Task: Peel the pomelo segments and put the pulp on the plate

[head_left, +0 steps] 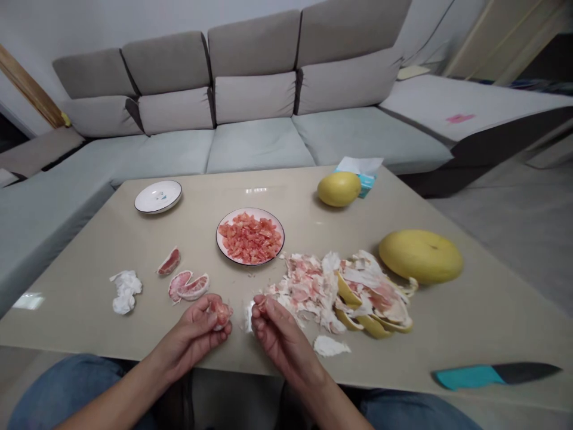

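Observation:
My left hand (pixel 191 335) pinches a piece of pink pomelo segment (pixel 221 314) in its fingertips. My right hand (pixel 280 339) is close beside it, its fingers curled around a strip of white pith (pixel 249 316), though the grip is partly hidden. Just left of my hands lie peeled pink segments (pixel 188 286) and another segment (pixel 169 261). To the right of my right hand spreads a heap of pith and yellow pomelo rind (pixel 340 292). A plate of pink pulp (pixel 249 236) stands ahead of my hands.
The beige table (pixel 470 322) also holds a crumpled white tissue (pixel 125 291), a small white dish (pixel 158 196), several whole pomelo pieces including a yellow pomelo (pixel 339 189) and a large rind half (pixel 421 256), a tissue box (pixel 364 179), and a teal-handled knife (pixel 492 375). A grey sofa stands behind.

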A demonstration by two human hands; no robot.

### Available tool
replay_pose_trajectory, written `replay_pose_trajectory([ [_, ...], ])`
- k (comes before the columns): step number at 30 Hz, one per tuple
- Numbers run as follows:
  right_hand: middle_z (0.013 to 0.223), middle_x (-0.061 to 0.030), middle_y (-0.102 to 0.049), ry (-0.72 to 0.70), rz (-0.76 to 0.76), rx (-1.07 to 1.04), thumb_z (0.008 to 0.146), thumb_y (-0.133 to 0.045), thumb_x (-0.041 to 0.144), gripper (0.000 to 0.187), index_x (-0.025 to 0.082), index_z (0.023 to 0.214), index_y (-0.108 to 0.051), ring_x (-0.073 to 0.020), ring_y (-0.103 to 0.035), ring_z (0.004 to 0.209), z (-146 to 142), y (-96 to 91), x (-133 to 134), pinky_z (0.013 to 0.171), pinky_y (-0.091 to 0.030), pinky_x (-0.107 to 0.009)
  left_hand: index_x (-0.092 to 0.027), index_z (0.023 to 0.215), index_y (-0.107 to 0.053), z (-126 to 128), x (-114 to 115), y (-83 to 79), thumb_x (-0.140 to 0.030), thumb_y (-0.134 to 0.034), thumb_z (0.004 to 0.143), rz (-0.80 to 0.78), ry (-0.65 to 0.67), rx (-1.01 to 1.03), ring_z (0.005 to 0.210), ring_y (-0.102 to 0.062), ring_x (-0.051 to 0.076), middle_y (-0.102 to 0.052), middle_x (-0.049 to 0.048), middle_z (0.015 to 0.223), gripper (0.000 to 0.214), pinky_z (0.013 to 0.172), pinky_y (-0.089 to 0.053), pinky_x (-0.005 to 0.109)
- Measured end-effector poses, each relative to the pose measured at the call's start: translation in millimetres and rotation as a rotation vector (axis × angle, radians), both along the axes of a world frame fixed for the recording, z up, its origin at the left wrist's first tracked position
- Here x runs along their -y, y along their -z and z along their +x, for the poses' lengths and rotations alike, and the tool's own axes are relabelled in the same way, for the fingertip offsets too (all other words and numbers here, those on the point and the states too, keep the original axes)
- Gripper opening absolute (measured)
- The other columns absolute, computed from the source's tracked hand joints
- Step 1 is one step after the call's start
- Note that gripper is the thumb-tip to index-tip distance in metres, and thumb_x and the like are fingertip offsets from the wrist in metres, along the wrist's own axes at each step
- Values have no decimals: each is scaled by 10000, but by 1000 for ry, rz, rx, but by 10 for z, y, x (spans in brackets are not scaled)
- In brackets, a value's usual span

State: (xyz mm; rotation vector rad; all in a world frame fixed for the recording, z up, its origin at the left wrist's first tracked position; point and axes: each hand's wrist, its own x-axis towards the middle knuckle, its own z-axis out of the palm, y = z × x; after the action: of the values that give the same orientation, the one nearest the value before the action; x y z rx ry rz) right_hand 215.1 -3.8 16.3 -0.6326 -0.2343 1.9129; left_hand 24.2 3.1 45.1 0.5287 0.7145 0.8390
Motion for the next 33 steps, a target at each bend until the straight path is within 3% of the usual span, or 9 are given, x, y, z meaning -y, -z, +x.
replay_pose_trajectory([
  [12,754,-17,-641,-122,130,116,756,-751,388,296,150,928,-710,-84,-572,600,4,-41,-15,582,-486,-196,-129,974,-650,-83,-29,-28,-140,-634,857,-100,6,85,766,-630,112,-562,17,814,119,710,-510,202],
  [14,767,-20,-636,-116,219,333,799,-699,422,308,152,947,-696,-97,-578,605,85,-108,-129,592,-493,-222,-123,955,-653,-100,-51,-37,-136,-632,858,-105,3,94,761,-633,112,-568,18,809,100,709,-515,203],
  [16,780,-29,-640,-88,382,750,857,-614,449,324,146,954,-679,-124,-598,635,214,-210,-344,612,-504,-250,-118,937,-654,-121,-80,-29,-137,-640,853,-109,-9,103,753,-638,115,-576,18,801,88,698,-520,205],
  [18,774,-40,-656,-33,592,1320,928,-471,458,373,143,905,-671,-155,-621,681,359,-326,-649,640,-512,-269,-120,948,-650,-145,-110,-2,-130,-657,838,-127,-50,102,742,-649,120,-598,22,816,110,686,-527,210],
  [19,779,-50,-671,-21,623,1437,929,-472,430,353,144,893,-676,-178,-631,732,424,-379,-823,688,-512,-290,-123,966,-645,-156,-123,16,-119,-669,826,-145,-80,94,736,-657,123,-616,29,838,142,683,-531,216],
  [22,965,-81,-694,-2,652,1676,927,-496,301,233,159,956,-679,-211,-625,924,543,-484,-1346,871,-476,-338,-124,1014,-620,-173,-155,71,-81,-693,794,-206,-161,66,728,-681,140,-661,61,923,236,693,-547,241],
  [26,1122,-97,-640,-138,616,1959,936,-550,279,196,162,1062,-644,-217,-609,1004,552,-482,-1839,896,-493,-398,-134,1040,-585,-172,-180,111,-56,-693,787,-238,-195,64,704,-691,147,-682,70,937,286,684,-555,258],
  [30,1224,-84,-582,-293,536,2105,940,-561,308,287,187,1200,-564,-210,-616,1005,572,-419,-2013,842,-535,-412,-158,1100,-552,-189,-208,115,-60,-690,793,-245,-207,64,698,-695,153,-688,63,938,351,675,-558,270],
  [33,1221,-83,-582,-319,530,2112,935,-569,309,296,182,1203,-562,-214,-615,1007,644,-426,-2029,839,-535,-414,-166,1109,-551,-207,-240,115,-67,-690,795,-232,-213,73,703,-695,153,-684,57,946,358,680,-558,271],
])
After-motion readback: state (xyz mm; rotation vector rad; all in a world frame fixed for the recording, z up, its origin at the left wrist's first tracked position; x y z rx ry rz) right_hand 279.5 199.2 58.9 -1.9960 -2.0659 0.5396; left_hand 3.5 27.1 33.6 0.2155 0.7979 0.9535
